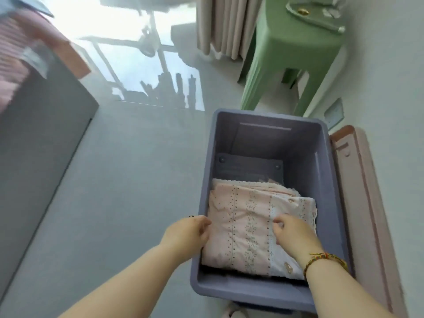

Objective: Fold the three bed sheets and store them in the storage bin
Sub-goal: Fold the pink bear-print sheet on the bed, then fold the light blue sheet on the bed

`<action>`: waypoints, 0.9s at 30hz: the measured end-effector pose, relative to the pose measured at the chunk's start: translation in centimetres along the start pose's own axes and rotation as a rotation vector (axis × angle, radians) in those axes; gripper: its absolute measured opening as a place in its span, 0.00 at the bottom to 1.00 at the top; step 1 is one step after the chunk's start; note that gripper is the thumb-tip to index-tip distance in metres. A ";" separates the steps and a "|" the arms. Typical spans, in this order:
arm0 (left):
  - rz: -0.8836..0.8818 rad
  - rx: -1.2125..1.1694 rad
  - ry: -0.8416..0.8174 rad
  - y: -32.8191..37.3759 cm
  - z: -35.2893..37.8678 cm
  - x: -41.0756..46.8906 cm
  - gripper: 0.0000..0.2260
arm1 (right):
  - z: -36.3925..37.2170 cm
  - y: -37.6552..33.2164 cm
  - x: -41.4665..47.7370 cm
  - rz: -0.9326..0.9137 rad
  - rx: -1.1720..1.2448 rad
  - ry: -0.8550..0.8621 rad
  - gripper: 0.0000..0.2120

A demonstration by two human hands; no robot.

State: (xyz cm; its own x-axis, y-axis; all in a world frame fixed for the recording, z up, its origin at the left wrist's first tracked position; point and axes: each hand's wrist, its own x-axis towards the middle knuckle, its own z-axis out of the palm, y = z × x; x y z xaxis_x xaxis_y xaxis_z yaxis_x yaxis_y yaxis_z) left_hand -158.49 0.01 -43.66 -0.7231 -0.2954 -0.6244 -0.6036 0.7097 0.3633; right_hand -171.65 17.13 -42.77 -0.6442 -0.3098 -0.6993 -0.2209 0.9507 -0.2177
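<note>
**Head view, looking down into the bin.** We see the bin (266, 114) standing open on the floor (137, 180). One folded sheet (243, 226), pink with dotted and floral bands and a white strip, lies flat in its near half. The far half of the bin's bottom is bare. Only this one sheet shows inside.

**Hands.** The left hand (190, 235) reaches over the bin's left wall, and its fingers (205, 228) are curled together round the sheet's left edge. The right hand (291, 232) rests on top of the sheet at the white strip. Its fingers (278, 220) are bent and close together with the thumb tucked beside them. We cannot tell whether they pinch a fold of cloth. A woven bracelet (325, 260) circles the right wrist. Both forearms cross the bin's near rim and hide part of the sheet's near edge.

**Surroundings.**
- A pink lid (362, 191) stands just beside the bin's right wall.
- A green stool (286, 42) stands beyond the bin with a green bag (314, 12) on its seat.
- A curtain (224, 24) hangs to the left of the stool.
- A grey bed base (34, 134) fills the left side, well apart from the bin, with blurred pink bedding (11, 53) on it.
- The glossy floor mirrors a bright window between the bed base and the curtain.
</note>
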 end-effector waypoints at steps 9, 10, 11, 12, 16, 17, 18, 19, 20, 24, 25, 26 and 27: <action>-0.458 -0.528 0.710 -15.9 -18.8 -21.9 0.10 | -5.2 -27.5 -16.4 -0.488 0.069 0.126 0.11; -0.496 -0.580 0.763 -17.4 -19.5 -24.6 0.09 | -4.9 -30.4 -18.5 -0.551 0.076 0.117 0.10; -0.526 -0.645 0.834 -19.7 -19.8 -28.0 0.08 | -3.9 -34.3 -21.1 -0.633 0.087 0.101 0.09; -0.554 -0.690 0.881 -21.4 -20.1 -30.9 0.07 | -2.7 -37.3 -23.0 -0.701 0.099 0.088 0.09; -0.780 -0.813 0.989 -29.4 -17.3 -41.5 0.09 | 4.4 -47.5 -30.6 -0.938 -0.007 -0.010 0.12; -0.842 -0.842 0.997 -31.2 -16.1 -43.7 0.11 | 6.2 -49.1 -32.0 -0.962 -0.044 -0.033 0.11; -0.917 -0.867 1.008 -33.4 -14.6 -46.5 0.12 | 9.0 -51.0 -33.4 -0.984 -0.097 -0.065 0.11; -0.963 -0.888 1.009 -35.1 -13.4 -48.3 0.10 | 10.6 -52.2 -34.3 -0.993 -0.124 -0.075 0.11; -1.018 -0.908 0.996 -36.7 -12.4 -50.2 0.09 | 12.4 -53.2 -35.3 -1.009 -0.159 -0.081 0.12; -1.202 -0.933 0.991 -42.6 -8.3 -55.1 0.12 | 19.6 -56.8 -38.0 -1.100 -0.337 -0.121 0.13; -1.219 -0.941 0.993 -43.7 -7.5 -55.7 0.12 | 21.3 -57.4 -38.5 -1.120 -0.384 -0.138 0.13; -1.232 -0.964 0.984 -44.7 -6.6 -56.3 0.13 | 23.2 -58.1 -38.9 -1.133 -0.425 -0.158 0.14; -1.240 -0.980 0.973 -45.5 -5.7 -56.6 0.14 | 24.8 -58.6 -39.2 -1.158 -0.436 -0.169 0.14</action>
State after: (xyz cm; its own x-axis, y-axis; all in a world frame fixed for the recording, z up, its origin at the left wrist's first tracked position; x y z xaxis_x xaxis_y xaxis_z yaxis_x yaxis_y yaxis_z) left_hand -92.05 -19.18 -20.90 0.5287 -0.7620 -0.3740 -0.5710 -0.6453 0.5075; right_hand -115.33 -26.08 -19.45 0.1853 -0.9244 -0.3333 -0.8400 0.0269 -0.5419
